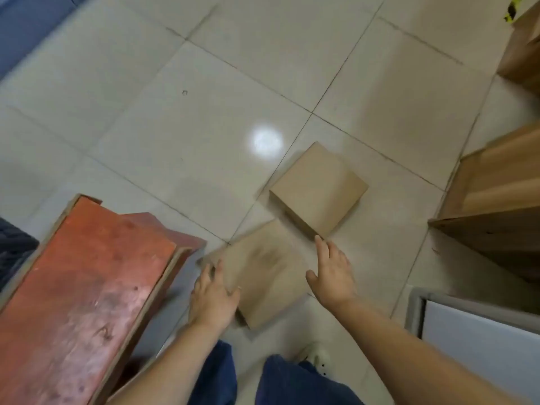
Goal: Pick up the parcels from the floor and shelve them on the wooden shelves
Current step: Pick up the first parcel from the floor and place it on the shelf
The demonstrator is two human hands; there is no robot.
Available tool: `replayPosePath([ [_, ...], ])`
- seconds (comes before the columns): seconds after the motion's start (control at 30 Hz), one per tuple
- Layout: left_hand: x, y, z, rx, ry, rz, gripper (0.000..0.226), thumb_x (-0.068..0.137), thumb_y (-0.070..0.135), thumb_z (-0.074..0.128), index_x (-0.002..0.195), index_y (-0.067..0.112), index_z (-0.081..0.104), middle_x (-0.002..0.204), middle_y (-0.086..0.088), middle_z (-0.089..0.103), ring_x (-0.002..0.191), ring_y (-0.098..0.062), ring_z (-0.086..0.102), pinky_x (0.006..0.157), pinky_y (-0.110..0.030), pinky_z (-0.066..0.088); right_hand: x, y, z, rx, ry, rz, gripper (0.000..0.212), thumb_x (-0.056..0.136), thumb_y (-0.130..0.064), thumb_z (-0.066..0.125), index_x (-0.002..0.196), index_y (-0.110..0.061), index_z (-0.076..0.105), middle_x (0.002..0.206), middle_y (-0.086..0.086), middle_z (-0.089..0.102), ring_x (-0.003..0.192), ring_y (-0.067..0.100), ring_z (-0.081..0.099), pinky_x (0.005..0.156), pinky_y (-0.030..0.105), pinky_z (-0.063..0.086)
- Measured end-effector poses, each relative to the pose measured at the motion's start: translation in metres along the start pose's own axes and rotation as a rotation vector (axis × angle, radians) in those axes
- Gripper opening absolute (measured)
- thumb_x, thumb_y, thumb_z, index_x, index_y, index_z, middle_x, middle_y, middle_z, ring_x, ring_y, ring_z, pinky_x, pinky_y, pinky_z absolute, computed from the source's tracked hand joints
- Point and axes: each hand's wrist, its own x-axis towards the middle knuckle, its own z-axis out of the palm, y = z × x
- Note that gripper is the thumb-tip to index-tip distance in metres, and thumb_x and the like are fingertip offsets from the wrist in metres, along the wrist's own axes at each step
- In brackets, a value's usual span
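Two brown cardboard parcels lie on the tiled floor. The near parcel (263, 267) is blurred by motion and sits just in front of my feet. My left hand (211, 296) grips its left edge, fingers curled over the top. My right hand (333, 273) is spread open at the near parcel's right side, its fingertips close to the corner of the far parcel (318, 190); contact with either parcel is unclear. The wooden shelves (496, 200) stand at the right edge of the view.
A worn red wooden bench (87, 287) stands close on the left, beside the near parcel. A grey-framed white panel (473, 331) lies at the lower right. Another wooden unit (523, 51) is at the top right. Pale floor tiles stretch beyond the parcels.
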Motion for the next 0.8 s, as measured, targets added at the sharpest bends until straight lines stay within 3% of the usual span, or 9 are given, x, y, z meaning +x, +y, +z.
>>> replayPosePath([
  [0.13,0.041,-0.024,0.041,-0.092,-0.087,-0.103,0.076,0.087,0.034,0.052,0.148,0.025,0.008,0.158,-0.007,0.008,0.143,-0.028,0.016,0.114,-0.040,0.024,0.041,0.008,0.047,0.036,-0.041,0.023,0.070,0.085,-0.023,0.051,0.145,-0.016,0.016,0.147,0.013,0.030,0.131,0.030,0.032,0.108,0.039,0.028],
  [0.27,0.072,-0.043,0.080,-0.176,-0.120,-0.164,0.083,0.085,0.028,0.056,0.148,0.022,0.002,0.157,-0.008,0.016,0.139,-0.030,0.027,0.107,-0.039,0.031,0.076,0.015,0.092,0.118,-0.118,0.049,0.067,0.083,-0.020,0.050,0.143,-0.019,0.020,0.142,0.010,0.034,0.126,0.030,0.035,0.103,0.041,0.034],
  [0.43,0.097,-0.049,0.112,-0.536,-0.121,-0.334,0.099,0.078,0.012,0.062,0.147,0.016,-0.008,0.146,-0.016,0.037,0.121,-0.034,0.048,0.094,-0.035,0.041,0.104,0.024,0.122,0.238,-0.213,0.097,0.082,0.079,-0.026,0.058,0.147,-0.020,0.012,0.154,0.006,0.019,0.137,0.029,0.026,0.110,0.045,0.029],
  [0.57,0.105,-0.045,0.121,-0.830,-0.106,-0.465,0.094,0.076,0.002,0.065,0.145,0.008,0.001,0.136,-0.020,0.045,0.116,-0.033,0.050,0.092,-0.036,0.043,0.113,0.028,0.133,0.523,-0.288,0.231,0.093,0.061,-0.037,0.060,0.144,-0.022,0.019,0.145,0.004,0.034,0.129,0.027,0.039,0.106,0.045,0.037],
  [0.7,0.096,-0.030,0.110,-0.900,-0.124,-0.449,0.083,0.078,-0.005,0.060,0.143,0.010,0.011,0.128,-0.015,0.049,0.105,-0.029,0.051,0.082,-0.031,0.040,0.100,0.030,0.120,0.726,-0.295,0.328,0.055,0.063,-0.032,0.062,0.113,-0.022,0.040,0.112,0.004,0.044,0.098,0.024,0.048,0.080,0.033,0.043],
  [0.8,0.082,-0.017,0.086,-0.921,-0.129,-0.384,0.074,0.077,-0.008,0.057,0.138,0.017,0.023,0.124,-0.012,0.053,0.103,-0.028,0.054,0.075,-0.033,0.047,0.076,0.032,0.090,0.852,-0.233,0.375,0.050,0.074,-0.024,0.064,0.120,-0.023,0.042,0.122,0.007,0.050,0.106,0.027,0.053,0.083,0.034,0.044],
])
